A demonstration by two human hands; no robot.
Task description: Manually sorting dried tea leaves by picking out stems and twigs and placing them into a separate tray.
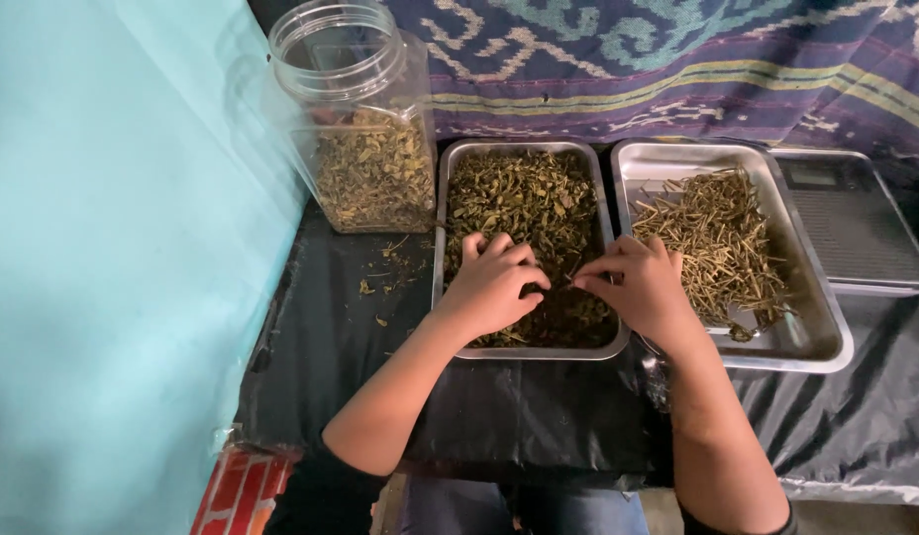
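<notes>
From the head view, you have both hands down in the middle steel tray (445,248), which is filled with dried green leaf pieces (524,198) mixed with stalk bits. Your left hand (491,285) lies palm-down over the near half of that tray, fingers curled loosely into the leaves. I cannot tell whether it holds anything beneath the palm. Your right hand (638,287) sits at the tray's right rim, thumb and forefinger drawn narrow toward the left hand, seemingly pinching a thin stalk, though it is too small to be sure.

To sort well here, spread the leaves thin with the left fingers so stalks show, and pinch each one by its end, not together with a clump. Work from the near edge toward the far edge so nothing gets passed over. Keep your wrists low and above the tray, so crumbs fall back in.

The right steel tray (821,337), touching the middle one, holds a heap of pale dried stalks (717,233) toward its far side. A clear plastic jar (365,119), lid off and partly filled with leaf, stands just beside the middle tray's far-left corner. A few spilled crumbs (385,272) lie on the black table cover (311,347) near it. A flat scale (861,228) sits at the far right.
</notes>
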